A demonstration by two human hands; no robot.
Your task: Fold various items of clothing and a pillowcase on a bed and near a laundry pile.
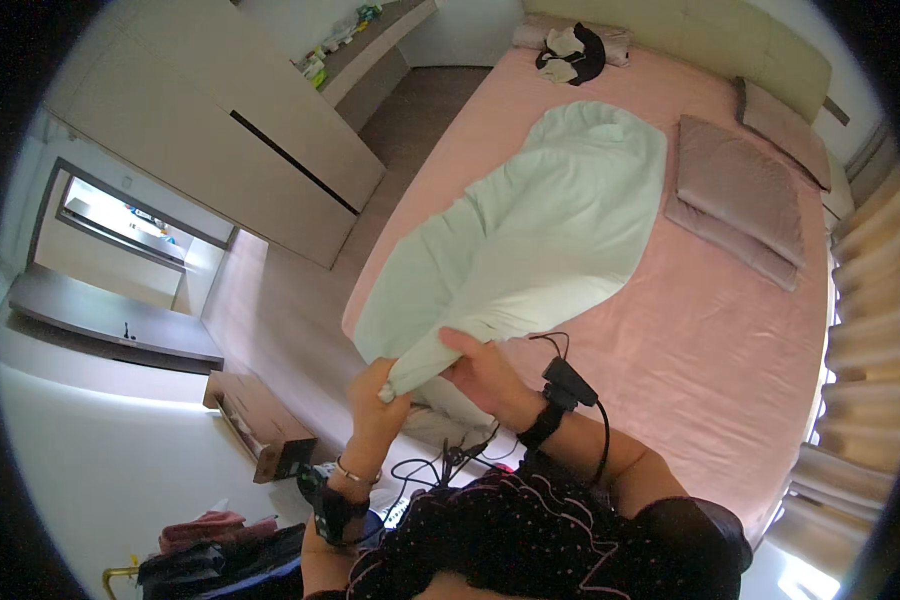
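A pale mint-green duvet cover point(560, 220) stretches in loose folds from the middle of the bed to its near left edge; whether it has a filling inside, I cannot tell. Its near end is drawn into a narrow gathered corner between my hands. At the tip of that corner my left hand point(375, 398) is closed in a fist round the fabric. Just to the right, a little farther up, my right hand point(482, 372) grips the same gathered part, thumb on top. Both wrists wear black straps with devices and cables.
The bed point(670, 350) has a pink sheet. Two stacked mauve pillows point(738, 190) lie on its right, another by the headboard point(740, 45). Black and cream clothing point(572, 55) rests at the far end. A cardboard box point(260, 425) stands lower left; curtains point(875, 270) hang right.
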